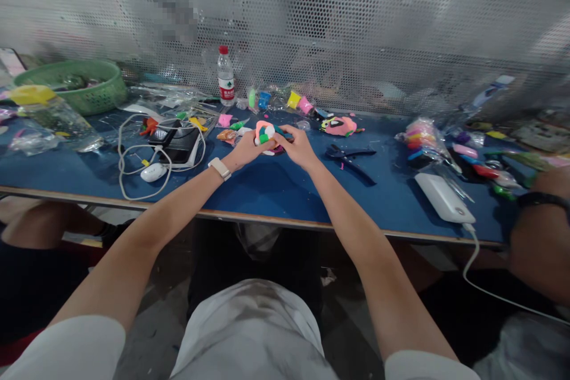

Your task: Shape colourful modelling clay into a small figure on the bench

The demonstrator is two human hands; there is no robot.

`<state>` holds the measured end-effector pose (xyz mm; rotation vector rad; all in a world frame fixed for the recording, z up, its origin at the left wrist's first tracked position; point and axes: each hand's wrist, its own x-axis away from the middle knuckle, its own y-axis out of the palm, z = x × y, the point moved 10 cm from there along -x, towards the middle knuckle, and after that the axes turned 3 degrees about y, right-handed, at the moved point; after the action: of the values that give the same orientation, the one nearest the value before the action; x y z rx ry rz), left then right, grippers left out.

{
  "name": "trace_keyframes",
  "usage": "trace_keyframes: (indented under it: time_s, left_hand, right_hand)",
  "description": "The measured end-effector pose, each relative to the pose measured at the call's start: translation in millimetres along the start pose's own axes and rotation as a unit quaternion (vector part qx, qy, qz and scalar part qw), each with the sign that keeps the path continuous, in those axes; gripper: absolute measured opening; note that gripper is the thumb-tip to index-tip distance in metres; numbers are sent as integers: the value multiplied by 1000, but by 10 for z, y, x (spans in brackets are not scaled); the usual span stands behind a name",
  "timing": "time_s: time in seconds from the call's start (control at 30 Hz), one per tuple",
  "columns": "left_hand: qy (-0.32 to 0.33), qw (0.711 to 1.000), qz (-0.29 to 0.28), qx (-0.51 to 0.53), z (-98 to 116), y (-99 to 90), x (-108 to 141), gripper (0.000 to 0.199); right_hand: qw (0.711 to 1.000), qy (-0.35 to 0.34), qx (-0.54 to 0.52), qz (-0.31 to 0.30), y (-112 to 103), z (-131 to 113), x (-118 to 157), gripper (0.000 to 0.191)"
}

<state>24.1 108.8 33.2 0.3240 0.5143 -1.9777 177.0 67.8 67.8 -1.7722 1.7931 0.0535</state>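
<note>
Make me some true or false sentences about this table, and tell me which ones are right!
1. The left hand and right hand both touch the colourful lump. True.
2. The bottle has a blue cap. False: its cap is red.
3. The pale wristband is on the person's left wrist. True.
4. The dark pliers are in the right hand. False: they lie on the blue table.
5. The green basket is on the left part of the table. True.
6. The big white box with a cable is beside the basket. False: it is far over on the right.
</note>
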Motion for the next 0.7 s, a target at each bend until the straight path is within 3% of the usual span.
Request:
trace_keyframes:
  time_s: [0.07, 0.13, 0.23, 0.3, 0.4, 0.5, 0.6, 0.7]
  left_hand:
    - [-13, 1000, 12, 17, -11, -52, -10, 59]
    - [-6, 999, 52, -4, 26, -237, -27, 60]
    - [36, 980, 114, -162, 179, -611, -50, 40]
    - [45, 958, 90, -268, 217, -720, -82, 27]
    - [51, 930, -1, -365, 143, -655, -107, 26]
    - [61, 910, -74, -404, 7, -466, -77, 40]
    - [50, 892, -97, -439, -144, -344, -54, 46]
    - [44, 885, -92, -454, -206, -347, -61, 41]
  right_hand:
    - [1000, 7, 1, 12, -68, 52, -25, 78]
    - [999, 18, 10, 33, -175, 129, -48, 76]
    - [996, 19, 74, 52, -313, 219, -60, 65]
    - [989, 2, 142, 52, -343, 230, -50, 54]
    - [979, 1, 198, 40, -318, 268, -25, 40]
    - [979, 21, 203, 25, -284, 319, -7, 36]
    - [979, 36, 201, 21, -289, 332, 0, 42]
    - [979, 46, 196, 17, -294, 318, 10, 49]
